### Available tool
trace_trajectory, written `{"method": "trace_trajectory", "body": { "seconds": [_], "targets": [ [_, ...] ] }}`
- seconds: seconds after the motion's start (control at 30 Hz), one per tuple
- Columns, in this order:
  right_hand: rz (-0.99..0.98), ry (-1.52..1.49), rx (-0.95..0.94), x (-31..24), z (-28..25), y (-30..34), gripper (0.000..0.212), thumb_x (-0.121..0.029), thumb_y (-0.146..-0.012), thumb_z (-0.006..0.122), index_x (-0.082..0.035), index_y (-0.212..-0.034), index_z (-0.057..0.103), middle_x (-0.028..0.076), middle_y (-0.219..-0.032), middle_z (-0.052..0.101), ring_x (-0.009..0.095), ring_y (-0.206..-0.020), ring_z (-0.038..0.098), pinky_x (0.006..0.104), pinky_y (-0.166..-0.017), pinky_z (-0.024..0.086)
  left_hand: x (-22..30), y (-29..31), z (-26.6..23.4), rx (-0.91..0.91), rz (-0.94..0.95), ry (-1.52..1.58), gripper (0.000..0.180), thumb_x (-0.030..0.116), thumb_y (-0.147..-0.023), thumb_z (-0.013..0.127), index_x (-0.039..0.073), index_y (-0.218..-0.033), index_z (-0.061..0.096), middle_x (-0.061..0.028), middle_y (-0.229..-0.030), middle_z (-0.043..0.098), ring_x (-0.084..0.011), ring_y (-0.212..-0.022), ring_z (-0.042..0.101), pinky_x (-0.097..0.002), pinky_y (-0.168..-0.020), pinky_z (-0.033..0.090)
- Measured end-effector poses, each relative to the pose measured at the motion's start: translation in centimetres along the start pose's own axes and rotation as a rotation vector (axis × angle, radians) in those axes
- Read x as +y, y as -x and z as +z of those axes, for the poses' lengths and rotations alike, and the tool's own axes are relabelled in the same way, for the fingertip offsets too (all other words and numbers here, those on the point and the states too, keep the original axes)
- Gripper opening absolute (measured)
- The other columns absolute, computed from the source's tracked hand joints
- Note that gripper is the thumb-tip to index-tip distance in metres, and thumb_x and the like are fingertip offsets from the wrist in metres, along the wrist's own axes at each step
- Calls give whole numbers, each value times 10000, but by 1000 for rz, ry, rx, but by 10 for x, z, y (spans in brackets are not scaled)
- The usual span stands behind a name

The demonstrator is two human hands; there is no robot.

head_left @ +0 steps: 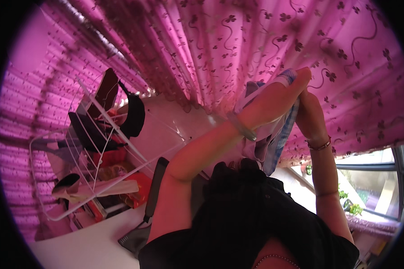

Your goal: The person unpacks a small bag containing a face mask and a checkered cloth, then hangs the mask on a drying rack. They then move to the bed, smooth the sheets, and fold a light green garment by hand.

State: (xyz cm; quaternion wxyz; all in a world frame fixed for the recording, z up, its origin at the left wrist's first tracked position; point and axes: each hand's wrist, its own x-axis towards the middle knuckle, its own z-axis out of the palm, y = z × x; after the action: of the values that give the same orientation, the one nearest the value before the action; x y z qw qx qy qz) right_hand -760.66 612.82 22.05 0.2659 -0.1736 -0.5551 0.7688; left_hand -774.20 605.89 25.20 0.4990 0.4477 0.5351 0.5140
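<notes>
Both of my hands are raised to the upper right, close together in front of a pink curtain (345, 85). A pale cloth with blue-and-white checked parts (280, 139) hangs down in folds between my forearms. My left hand (274, 102), with a pale bangle at its wrist, reaches across the top of the cloth and is closed on it. Beside it, my right hand (310, 116), with a thin bracelet, grips the cloth's upper edge. Its fingertips are partly hidden behind my left hand and the fabric.
On the left stands a white wire drying rack (87, 148) with dark and beige garments over it. Red packages (141, 190) lie behind its bars. A white surface (81, 246) and a dark bag (134, 240) are below. At the right is a window (372, 188) with green plants outside.
</notes>
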Motion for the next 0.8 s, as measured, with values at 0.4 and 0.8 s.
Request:
{"method": "trace_trajectory", "body": {
  "seconds": [0.4,0.8],
  "targets": [
    [92,60,-505,7,133,-178,258,-214,-934,556,32,-988,612,71,-844,668,127,-684,645,230,-643,518,2,46,-182,322,99,358,512,588,-933,404,118,-766,519,52,-644,483,-89,-624,505,-247,-648,441],
    [-154,55,-665,-10,281,-317,360,-253,-979,432,45,-1023,628,59,-749,658,106,-631,604,239,-578,504,38,112,-312,561,318,213,576,441,-968,451,18,-1359,431,-95,-1216,574,-162,-1100,550,-304,-944,411]
  ]
}}
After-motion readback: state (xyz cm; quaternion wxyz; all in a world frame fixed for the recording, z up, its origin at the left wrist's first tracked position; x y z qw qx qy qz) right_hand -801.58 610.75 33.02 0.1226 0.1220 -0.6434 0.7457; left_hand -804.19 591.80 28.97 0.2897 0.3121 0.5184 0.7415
